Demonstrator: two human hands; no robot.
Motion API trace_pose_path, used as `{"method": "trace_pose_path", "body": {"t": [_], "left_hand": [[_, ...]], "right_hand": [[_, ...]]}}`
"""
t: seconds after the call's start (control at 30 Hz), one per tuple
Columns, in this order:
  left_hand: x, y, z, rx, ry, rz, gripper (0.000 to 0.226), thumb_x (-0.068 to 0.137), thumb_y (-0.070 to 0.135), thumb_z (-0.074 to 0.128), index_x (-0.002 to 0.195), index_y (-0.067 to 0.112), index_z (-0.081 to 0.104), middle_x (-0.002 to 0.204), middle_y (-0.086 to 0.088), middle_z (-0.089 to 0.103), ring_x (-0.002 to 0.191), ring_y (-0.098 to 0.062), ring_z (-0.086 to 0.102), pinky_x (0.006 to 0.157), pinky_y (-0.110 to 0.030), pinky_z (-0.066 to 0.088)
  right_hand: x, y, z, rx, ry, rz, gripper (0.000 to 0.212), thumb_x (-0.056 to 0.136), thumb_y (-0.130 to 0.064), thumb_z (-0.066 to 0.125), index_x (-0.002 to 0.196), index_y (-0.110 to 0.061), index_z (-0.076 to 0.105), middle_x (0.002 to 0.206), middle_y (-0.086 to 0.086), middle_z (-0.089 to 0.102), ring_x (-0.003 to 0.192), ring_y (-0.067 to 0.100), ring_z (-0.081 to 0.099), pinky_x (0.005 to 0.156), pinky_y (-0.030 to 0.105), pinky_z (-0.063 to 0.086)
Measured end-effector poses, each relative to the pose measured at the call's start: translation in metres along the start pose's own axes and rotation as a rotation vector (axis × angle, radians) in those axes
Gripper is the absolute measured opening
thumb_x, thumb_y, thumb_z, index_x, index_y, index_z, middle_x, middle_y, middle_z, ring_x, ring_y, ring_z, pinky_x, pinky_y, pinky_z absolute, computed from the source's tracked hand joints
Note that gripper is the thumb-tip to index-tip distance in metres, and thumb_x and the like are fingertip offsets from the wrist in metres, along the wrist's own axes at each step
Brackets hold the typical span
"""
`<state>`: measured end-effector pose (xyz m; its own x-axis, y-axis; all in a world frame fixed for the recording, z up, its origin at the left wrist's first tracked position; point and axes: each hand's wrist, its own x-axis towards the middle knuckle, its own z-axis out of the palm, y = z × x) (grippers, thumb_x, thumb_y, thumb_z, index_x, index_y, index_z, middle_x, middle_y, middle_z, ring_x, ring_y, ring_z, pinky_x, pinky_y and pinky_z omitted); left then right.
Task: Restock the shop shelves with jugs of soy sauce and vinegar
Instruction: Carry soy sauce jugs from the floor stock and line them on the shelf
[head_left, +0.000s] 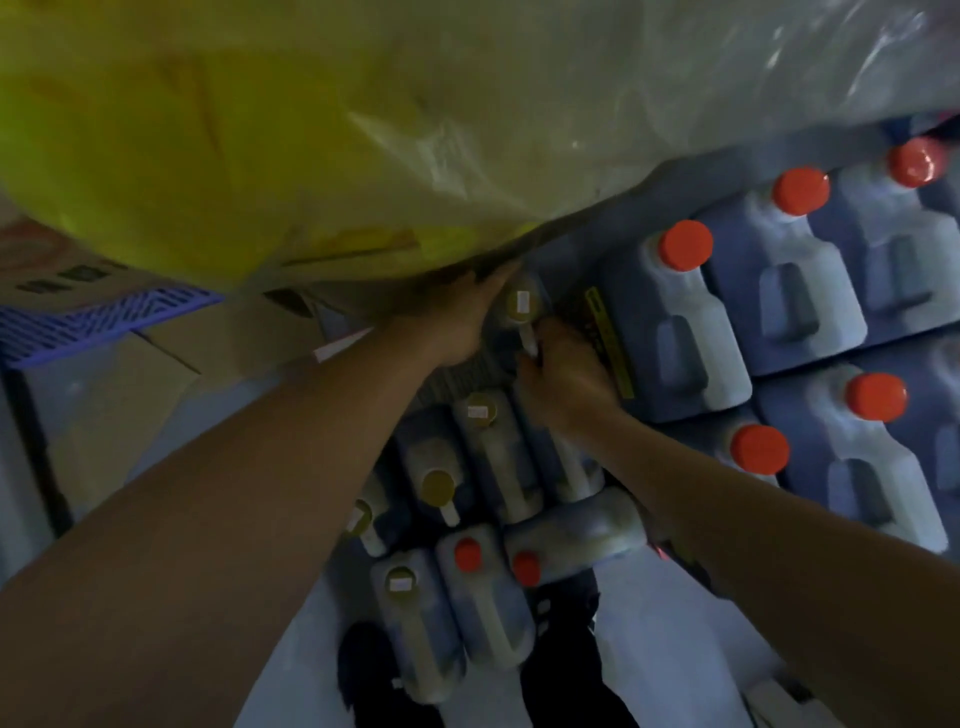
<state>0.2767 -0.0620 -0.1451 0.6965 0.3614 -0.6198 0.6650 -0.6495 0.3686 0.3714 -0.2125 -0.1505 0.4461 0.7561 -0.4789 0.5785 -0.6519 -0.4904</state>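
Now I'm watching right hand (563, 376) gripping yellow-capped jug (519, 317) by handle; left hand (457, 317) lying flat, open, against bag (260, 130).

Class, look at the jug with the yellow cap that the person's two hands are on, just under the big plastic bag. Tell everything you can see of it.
The jug is dark, apparently plastic, with a yellow cap bearing a small white sticker and a pale handle running from the cap. It sits at the far end of a row of similar jugs, tucked under the edge of the plastic bag. The right hand grips its handle; the left hand lies against its side. Blur hides any label.
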Motion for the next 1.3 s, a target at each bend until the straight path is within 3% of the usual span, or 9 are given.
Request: {"method": "trace_pose_path", "body": {"t": [0.13,0.27,0.43,0.6,0.73,0.83,1.0,1.1,1.3], "left_hand": [[-0.026,-0.03,0.025,-0.012,0.142,0.054,0.08,0.098,0.007,0.056,0.164,0.018,0.013,0.166,-0.017,0.027,0.147,-0.041,0.032,0.117,-0.049,0.035],[-0.042,-0.042,0.031,-0.036,0.12,0.087,0.075,0.095,0.006,0.057,0.162,0.016,0.026,0.151,-0.02,0.048,0.131,-0.041,0.051,0.099,-0.045,0.05],[-0.048,-0.035,0.024,-0.008,0.115,0.061,0.073,0.096,0.012,0.058,0.161,0.019,0.024,0.15,-0.019,0.05,0.13,-0.041,0.053,0.094,-0.043,0.048],[-0.042,-0.027,0.018,0.028,0.109,0.073,0.082,0.098,0.013,0.054,0.165,0.021,0.006,0.166,-0.015,0.027,0.149,-0.039,0.031,0.117,-0.046,0.036],[-0.034,-0.016,0.009,0.052,0.108,0.026,0.083,0.103,0.011,0.05,0.164,0.025,-0.005,0.165,-0.016,0.023,0.146,-0.04,0.031,0.112,-0.043,0.034],[-0.029,-0.017,0.009,0.042,0.093,-0.001,0.083,0.104,0.011,0.051,0.164,0.027,-0.003,0.164,-0.016,0.026,0.145,-0.042,0.033,0.111,-0.045,0.035],[-0.039,-0.033,0.022,-0.006,0.112,0.001,0.087,0.1,0.011,0.057,0.165,0.02,-0.001,0.166,-0.016,0.024,0.148,-0.04,0.031,0.116,-0.044,0.032],[-0.045,-0.049,0.032,-0.071,0.127,-0.002,0.097,0.094,0.01,0.066,0.165,0.021,0.001,0.167,-0.017,0.023,0.145,-0.04,0.037,0.114,-0.049,0.04],[-0.064,-0.061,0.066,-0.371,0.186,-0.038,0.114,0.075,0.047,0.085,0.16,0.041,0.009,0.159,-0.011,0.041,0.138,-0.037,0.048,0.108,-0.056,0.046]], "right_hand": [[-0.005,0.003,0.002,-0.019,0.046,-0.068,0.021,0.101,-0.022,0.052,0.116,-0.008,0.056,0.111,0.019,0.062,0.098,0.04,0.061,0.08,0.05,0.053],[-0.006,0.003,0.0,0.001,0.099,-0.092,0.027,0.094,-0.023,0.05,0.115,-0.009,0.058,0.108,0.017,0.063,0.096,0.041,0.063,0.078,0.052,0.054],[-0.01,0.0,0.003,-0.002,0.13,-0.114,0.027,0.096,-0.015,0.054,0.121,-0.004,0.054,0.109,0.021,0.061,0.098,0.043,0.059,0.075,0.049,0.051],[-0.003,-0.002,0.006,0.006,0.114,-0.077,0.021,0.1,-0.018,0.055,0.113,-0.002,0.057,0.108,0.021,0.061,0.095,0.041,0.06,0.069,0.04,0.047],[0.013,-0.006,0.005,-0.003,0.02,0.04,0.024,0.102,-0.029,0.058,0.111,-0.008,0.064,0.109,0.018,0.067,0.098,0.038,0.065,0.074,0.043,0.054],[0.015,-0.005,0.005,0.046,0.051,0.049,0.015,0.1,-0.027,0.06,0.103,-0.013,0.064,0.103,0.016,0.069,0.096,0.038,0.066,0.069,0.035,0.046],[0.005,-0.005,0.001,-0.073,0.067,-0.066,0.016,0.102,-0.024,0.054,0.11,-0.015,0.064,0.12,0.015,0.06,0.107,0.038,0.059,0.083,0.04,0.051],[0.007,-0.015,-0.006,-0.12,0.023,-0.118,0.02,0.105,-0.019,0.047,0.117,-0.018,0.063,0.11,0.013,0.067,0.103,0.036,0.066,0.084,0.042,0.055],[-0.008,-0.04,-0.019,-0.219,0.014,-0.466,0.021,0.097,-0.008,0.06,0.115,-0.012,0.068,0.119,0.014,0.07,0.102,0.04,0.068,0.071,0.032,0.045]]}}
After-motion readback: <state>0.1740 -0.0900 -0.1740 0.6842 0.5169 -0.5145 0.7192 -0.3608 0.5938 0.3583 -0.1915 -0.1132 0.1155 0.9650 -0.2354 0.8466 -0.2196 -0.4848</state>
